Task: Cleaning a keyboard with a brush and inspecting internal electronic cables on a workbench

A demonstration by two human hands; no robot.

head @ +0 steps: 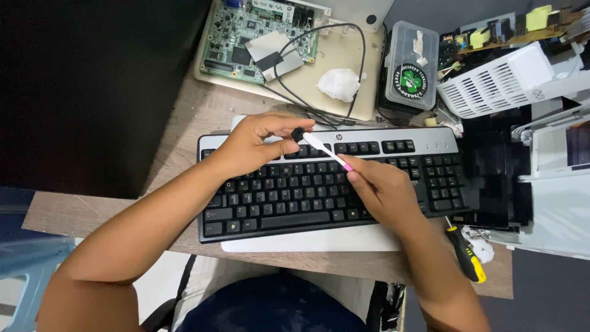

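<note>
Keycap (pixel 297 134) pinched in left hand (pixel 255 144); right hand (pixel 381 190) grips white brush (pixel 326 151) over keyboard (pixel 430 184).

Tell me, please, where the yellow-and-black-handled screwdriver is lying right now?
In the head view, the yellow-and-black-handled screwdriver lies on the wooden desk at the person's right, just past the black-and-silver keyboard's lower right corner, beside the right forearm.

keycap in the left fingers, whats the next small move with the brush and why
Probably draw the white brush in the right hand across the black keycap pinched in the left hand: its tip already meets the cap, held above the keyboard.
</note>
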